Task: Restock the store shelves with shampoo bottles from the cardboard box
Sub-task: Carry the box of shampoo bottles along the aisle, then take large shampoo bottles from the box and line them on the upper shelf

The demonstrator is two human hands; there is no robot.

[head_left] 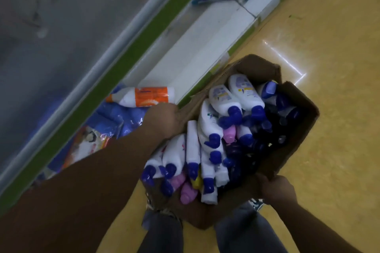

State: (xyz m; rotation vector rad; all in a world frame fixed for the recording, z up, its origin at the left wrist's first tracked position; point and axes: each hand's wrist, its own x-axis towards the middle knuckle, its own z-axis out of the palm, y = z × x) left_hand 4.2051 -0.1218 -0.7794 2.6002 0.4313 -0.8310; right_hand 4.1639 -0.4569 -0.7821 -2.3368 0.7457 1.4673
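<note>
I have the cardboard box [298, 127] held from two sides: my left hand [161, 120] is curled over the shelf-side rim and my right hand [277, 191] grips the near corner. I judge this keeps a heavy load level beside the low shelf [197, 51]. The shampoo bottles [224, 98] are all inside the box, lying on their sides with their long axes along its length and most blue caps pointing back toward me.

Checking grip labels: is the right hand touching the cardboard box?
Touching. Head view: the right hand grips the cardboard box, fingers curled over its rim.
</note>
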